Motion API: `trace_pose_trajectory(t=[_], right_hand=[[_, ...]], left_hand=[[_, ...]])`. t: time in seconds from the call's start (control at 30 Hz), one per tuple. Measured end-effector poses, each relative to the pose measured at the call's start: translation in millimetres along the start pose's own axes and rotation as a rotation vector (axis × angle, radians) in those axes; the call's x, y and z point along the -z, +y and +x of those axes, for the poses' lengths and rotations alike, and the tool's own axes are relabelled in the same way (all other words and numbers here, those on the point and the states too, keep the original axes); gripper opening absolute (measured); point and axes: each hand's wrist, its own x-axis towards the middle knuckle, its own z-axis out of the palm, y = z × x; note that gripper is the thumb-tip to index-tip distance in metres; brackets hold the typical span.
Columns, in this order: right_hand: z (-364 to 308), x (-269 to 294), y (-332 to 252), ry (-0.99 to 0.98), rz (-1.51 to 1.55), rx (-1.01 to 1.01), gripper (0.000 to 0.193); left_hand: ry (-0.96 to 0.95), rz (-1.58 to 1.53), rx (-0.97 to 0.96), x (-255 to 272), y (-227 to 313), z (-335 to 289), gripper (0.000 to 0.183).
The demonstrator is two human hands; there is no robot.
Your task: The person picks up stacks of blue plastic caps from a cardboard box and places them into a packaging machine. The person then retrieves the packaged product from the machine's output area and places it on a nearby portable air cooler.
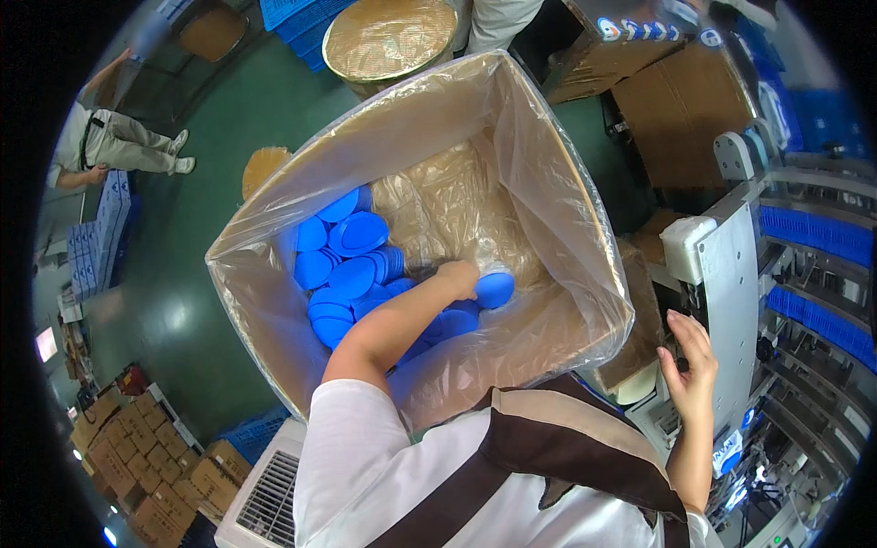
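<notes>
A large carton lined with clear plastic (420, 100) stands open in front of me. Round blue lids (361, 235) lie heaped on its left and near side, some in short stacks. My left arm reaches down into the carton. There my left hand (459, 278) is closed at the edge of a blue lid (495, 289), near the bottom; its fingers are partly hidden, and whether several lids are stacked there I cannot tell. Outside the carton on the right, my right hand (692, 361) holds nothing, its fingers apart, beside the machine's pale metal side plate (726, 315).
A machine with blue lids in rails (818, 236) runs along the right. Behind the carton stand a round drum (390, 41), blue crates (294, 27) and a brown carton (681, 114). Stacked boxes (151, 461) fill the lower left. Another person (119, 142) stands at far left.
</notes>
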Motion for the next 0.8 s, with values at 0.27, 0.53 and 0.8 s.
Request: trace_pose_trajectory(t=[0.27, 0.53, 0.8], right_hand=[[-1, 0, 0, 0.015, 0.012, 0.036, 0.036], [-9, -5, 2, 0.037, 0.020, 0.041, 0.036], [-21, -11, 8, 0.053, 0.040, -0.053, 0.037]], left_hand=[[-0.519, -0.599, -0.029, 20, -17, -28, 0.093], [-0.634, -0.320, 0.071, 21, -20, -32, 0.123], [-0.658, -0.529, 0.081, 16, -13, -41, 0.118]])
